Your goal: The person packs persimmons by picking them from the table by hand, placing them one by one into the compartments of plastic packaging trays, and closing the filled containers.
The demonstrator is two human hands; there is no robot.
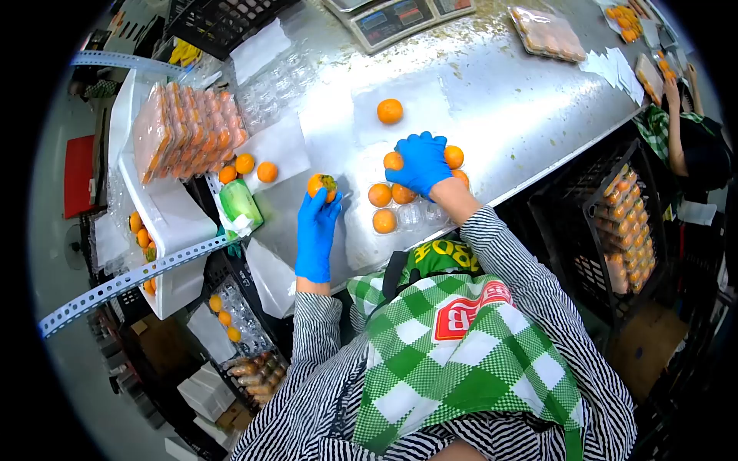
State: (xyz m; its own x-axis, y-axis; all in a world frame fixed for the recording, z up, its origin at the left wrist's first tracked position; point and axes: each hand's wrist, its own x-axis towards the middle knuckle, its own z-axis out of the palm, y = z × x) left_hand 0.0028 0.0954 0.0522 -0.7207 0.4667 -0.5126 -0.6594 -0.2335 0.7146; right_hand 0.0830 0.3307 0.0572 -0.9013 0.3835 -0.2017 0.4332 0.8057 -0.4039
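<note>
One smooth, round fruit (316, 186) in blue-gloved left grip (316, 232); right grip (422, 164), state unclear.

A black crate (215, 29) stands near a scale (403, 23).

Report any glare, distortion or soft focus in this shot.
Head view: white glare in patches on the steel table; head view: black curved borders, wide-lens bending towards the edges; head view: the left hand and right hand fairly crisp, the co-worker at far right softer.
</note>
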